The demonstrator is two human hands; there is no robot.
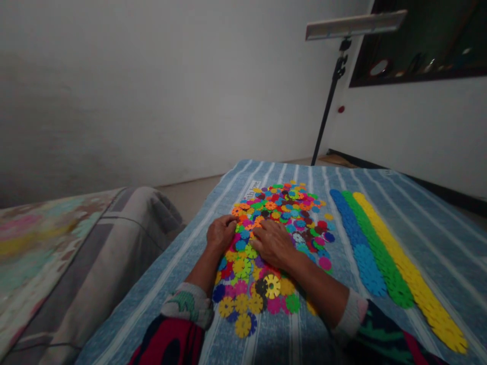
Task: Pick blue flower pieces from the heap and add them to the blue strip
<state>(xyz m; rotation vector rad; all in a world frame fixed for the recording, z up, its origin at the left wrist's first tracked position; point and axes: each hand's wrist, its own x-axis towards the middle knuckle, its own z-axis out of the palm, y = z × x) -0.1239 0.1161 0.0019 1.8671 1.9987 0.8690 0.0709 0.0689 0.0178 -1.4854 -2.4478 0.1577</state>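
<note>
A heap of flat plastic snowflake discs (283,213) in many colours lies on a blue striped cloth (429,223). My left hand (220,233) rests at the heap's left edge, fingers curled down onto the discs. My right hand (272,242) lies on the middle of the heap, fingers bent and pressed onto orange and pink pieces. What the fingertips pinch, if anything, is hidden. To the right run three sorted rows: blue (359,248), green (378,253) and yellow (411,274).
A folded grey blanket (110,258) and a patterned cover (34,238) lie to the left. A lamp on a black stand (331,96) rises behind the cloth by the white wall. A dark shelf (418,45) hangs top right.
</note>
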